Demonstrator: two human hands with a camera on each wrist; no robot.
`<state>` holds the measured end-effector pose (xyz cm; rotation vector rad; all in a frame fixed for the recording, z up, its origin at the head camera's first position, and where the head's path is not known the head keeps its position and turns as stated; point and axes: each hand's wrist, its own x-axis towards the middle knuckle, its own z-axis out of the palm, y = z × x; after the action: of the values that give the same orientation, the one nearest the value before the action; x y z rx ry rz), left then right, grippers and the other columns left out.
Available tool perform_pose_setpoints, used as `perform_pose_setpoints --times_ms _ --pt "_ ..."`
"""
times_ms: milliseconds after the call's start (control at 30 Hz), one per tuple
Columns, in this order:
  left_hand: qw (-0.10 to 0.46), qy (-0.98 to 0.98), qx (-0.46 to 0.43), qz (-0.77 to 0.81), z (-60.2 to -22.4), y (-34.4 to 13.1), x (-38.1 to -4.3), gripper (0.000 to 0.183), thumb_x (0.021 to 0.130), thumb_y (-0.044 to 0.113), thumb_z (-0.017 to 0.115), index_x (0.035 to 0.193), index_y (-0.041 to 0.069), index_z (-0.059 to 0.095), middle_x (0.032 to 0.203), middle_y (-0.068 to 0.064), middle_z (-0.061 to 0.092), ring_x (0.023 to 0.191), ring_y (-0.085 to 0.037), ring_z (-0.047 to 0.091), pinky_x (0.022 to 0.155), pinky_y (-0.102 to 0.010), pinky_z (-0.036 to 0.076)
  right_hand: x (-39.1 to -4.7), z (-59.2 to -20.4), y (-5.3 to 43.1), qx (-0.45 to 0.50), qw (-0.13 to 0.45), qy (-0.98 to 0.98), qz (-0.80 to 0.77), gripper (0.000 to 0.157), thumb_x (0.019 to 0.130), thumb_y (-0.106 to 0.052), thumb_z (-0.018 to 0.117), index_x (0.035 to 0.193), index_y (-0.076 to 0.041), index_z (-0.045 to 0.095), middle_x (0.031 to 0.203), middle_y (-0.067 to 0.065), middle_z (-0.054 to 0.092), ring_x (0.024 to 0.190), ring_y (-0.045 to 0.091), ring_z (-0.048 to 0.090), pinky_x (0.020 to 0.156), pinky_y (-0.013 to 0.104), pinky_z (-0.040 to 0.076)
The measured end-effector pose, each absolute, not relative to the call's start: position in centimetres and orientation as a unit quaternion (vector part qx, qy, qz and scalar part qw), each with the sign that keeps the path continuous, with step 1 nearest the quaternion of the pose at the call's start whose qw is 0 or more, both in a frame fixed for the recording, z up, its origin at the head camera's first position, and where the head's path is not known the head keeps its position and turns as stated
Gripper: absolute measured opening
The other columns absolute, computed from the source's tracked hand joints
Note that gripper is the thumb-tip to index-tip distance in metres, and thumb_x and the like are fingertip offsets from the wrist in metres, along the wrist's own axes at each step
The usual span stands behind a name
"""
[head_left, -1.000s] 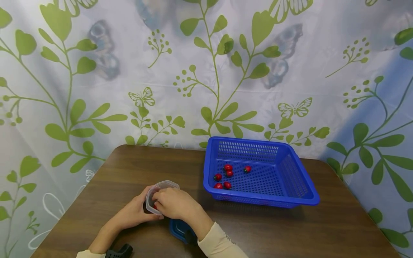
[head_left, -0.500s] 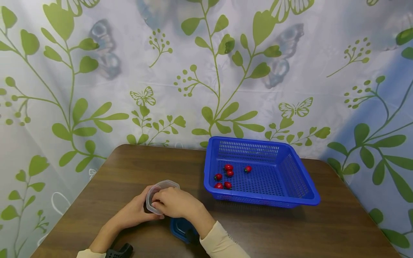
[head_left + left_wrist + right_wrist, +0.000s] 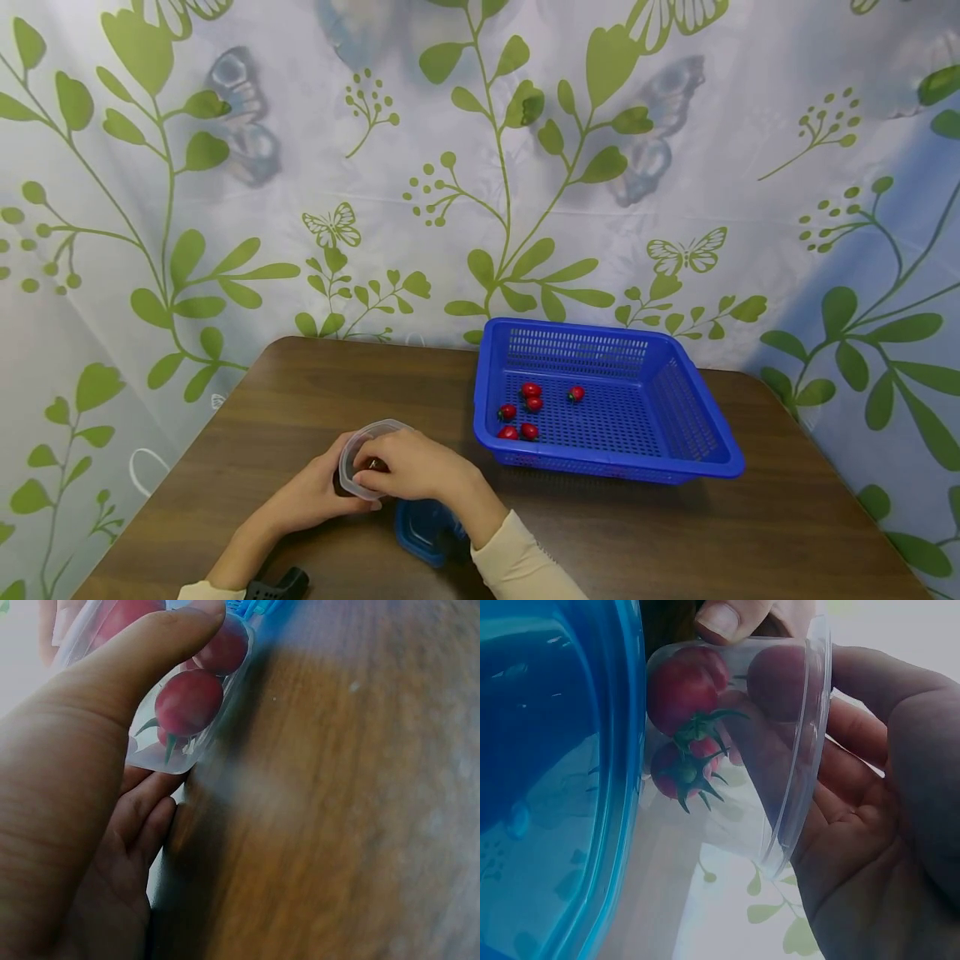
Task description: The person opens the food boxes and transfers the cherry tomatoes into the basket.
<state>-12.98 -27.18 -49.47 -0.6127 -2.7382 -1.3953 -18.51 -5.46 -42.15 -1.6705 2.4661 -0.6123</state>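
Note:
My left hand [image 3: 318,492] grips a clear plastic container [image 3: 351,467], tilted with its mouth toward my right hand. Several red cherry tomatoes [image 3: 189,702] with green stems show through its wall in the left wrist view. My right hand [image 3: 412,467] reaches inside, its fingers curled. Near the rim in the right wrist view, those fingers pinch a cherry tomato [image 3: 778,682], partly veiled by the cloudy wall. Other tomatoes [image 3: 681,696] lie toward the container's bottom. A blue plastic lid [image 3: 420,537] lies on the table below my right forearm.
A blue perforated basket [image 3: 607,462] stands at the back right, with several cherry tomatoes [image 3: 531,390] on its floor, mostly at the left. Brown wooden table [image 3: 637,542] extends around it. A leaf-patterned cloth [image 3: 480,167] hangs behind the table.
My right hand has shifted slightly within the container, and a gap now shows between its thumb and forefinger. My left hand, the container and the basket stay put.

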Motion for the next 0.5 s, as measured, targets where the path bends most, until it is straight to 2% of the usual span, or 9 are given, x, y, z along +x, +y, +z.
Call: perform_pose_setpoints --times_ms 300,500 --pt "-0.001 -0.880 -0.184 -0.438 -49.23 -27.09 -12.80 0.092 0.084 0.040 0.087 0.155 0.019 0.033 0.142 -0.002 0.059 0.119 -0.009 0.061 0.101 -0.024 0.049 -18.62 -42.04 -5.24 -0.519 0.054 0.826 -0.214 0.024 0.102 -0.034 0.065 0.117 -0.018 0.073 0.108 -0.010 0.074 0.091 0.001 0.062 0.080 0.015 0.048" --pt "-0.002 -0.881 -0.180 -0.438 -49.17 -27.02 -12.76 0.092 0.083 0.040 0.087 0.155 0.018 0.033 0.142 -0.003 0.059 0.118 -0.009 0.061 0.100 -0.024 0.050 -18.71 -41.94 -5.15 -0.517 0.042 0.825 -0.225 0.023 0.102 -0.033 0.066 0.117 -0.017 0.073 0.106 -0.010 0.073 0.087 -0.002 0.059 0.076 0.012 0.046"
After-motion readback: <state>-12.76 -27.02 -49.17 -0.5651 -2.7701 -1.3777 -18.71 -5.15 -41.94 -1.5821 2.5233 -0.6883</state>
